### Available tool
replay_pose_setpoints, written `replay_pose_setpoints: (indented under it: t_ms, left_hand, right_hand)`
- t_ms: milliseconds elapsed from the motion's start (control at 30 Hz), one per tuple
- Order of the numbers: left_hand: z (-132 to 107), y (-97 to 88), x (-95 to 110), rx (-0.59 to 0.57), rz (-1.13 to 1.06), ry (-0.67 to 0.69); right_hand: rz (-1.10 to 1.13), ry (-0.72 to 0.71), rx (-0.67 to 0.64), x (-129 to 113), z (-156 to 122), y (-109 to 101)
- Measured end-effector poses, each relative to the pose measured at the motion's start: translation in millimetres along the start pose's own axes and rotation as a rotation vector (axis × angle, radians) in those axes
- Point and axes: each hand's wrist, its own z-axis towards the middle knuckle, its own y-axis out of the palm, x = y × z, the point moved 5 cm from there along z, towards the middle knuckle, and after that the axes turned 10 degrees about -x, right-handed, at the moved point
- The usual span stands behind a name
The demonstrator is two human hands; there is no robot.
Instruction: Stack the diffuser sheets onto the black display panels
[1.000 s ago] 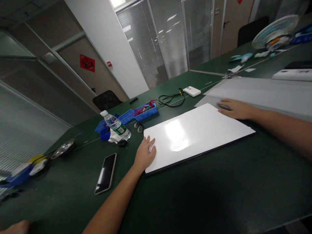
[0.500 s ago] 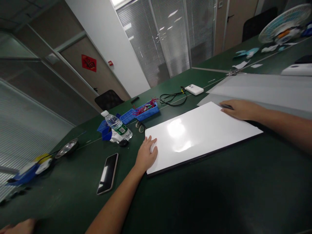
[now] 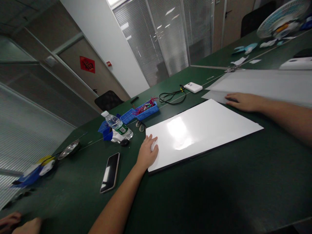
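Observation:
A large glossy white board [image 3: 204, 130] with a dark underside lies flat on the green table [image 3: 219, 188] in front of me. My left hand [image 3: 147, 152] rests on the board's near left edge, fingers stretched over the surface and holding nothing. My right hand [image 3: 241, 101] lies flat just past the board's far right corner, its fingertips on a pale grey sheet [image 3: 263, 84]. A small dark patch shows under those fingertips; I cannot make out what it is.
Left of the board lie a black phone [image 3: 110, 172], a water bottle [image 3: 118, 127], glasses [image 3: 139, 125] and blue trays [image 3: 143, 112]. Farther back are a black cable [image 3: 172, 97], a white power bank [image 3: 193, 87] and a fan [image 3: 280, 22]. Another person's hand [image 3: 14, 222] shows bottom left.
My right hand has slid off the board's far corner onto the grey sheet beside it. My left hand has stayed on the board's left edge. The view has shifted slightly.

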Motion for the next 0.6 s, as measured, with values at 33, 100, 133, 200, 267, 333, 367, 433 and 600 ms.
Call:
replay_pose_setpoints:
  t_ms: [33, 100, 133, 200, 267, 333, 367, 433, 600]
  left_hand:
    - [0.0, -0.1, 0.3, -0.002, 0.003, 0.002]
    - [0.0, 0.1, 0.8, -0.012, 0.017, 0.002]
    - [0.0, 0.3, 1.1, -0.017, 0.023, 0.001]
    - [-0.2, 0.3, 1.5, -0.016, 0.023, -0.002]
    - [-0.4, 0.0, 1.9, -0.006, 0.015, -0.003]
    - [-0.5, -0.2, 2.5, 0.000, 0.016, -0.003]
    - [-0.4, -0.3, 2.9, -0.001, 0.020, -0.002]
    - [-0.3, -0.2, 3.5, -0.009, 0.028, -0.003]
    - [-0.4, -0.7, 2.9, -0.008, 0.010, -0.001]
  right_hand:
    - [-0.010, 0.015, -0.015, 2.8, 0.7, 0.4]
    - [-0.036, 0.043, -0.057, 7.0, 2.1, 2.4]
    - [-0.048, 0.059, -0.068, 8.5, 2.6, 3.2]
    - [-0.072, 0.092, -0.077, 9.9, 3.4, 4.1]
    - [-0.099, 0.119, -0.077, 8.6, 3.4, 3.8]
    - [-0.129, 0.160, -0.068, 5.5, 1.8, 1.6]
    - [-0.143, 0.190, -0.059, 3.7, 0.2, -0.6]
    - [-0.169, 0.262, -0.025, -0.4, -4.8, -7.3]
    - [-0.186, 0.365, 0.093, -16.9, -23.8, -29.1]
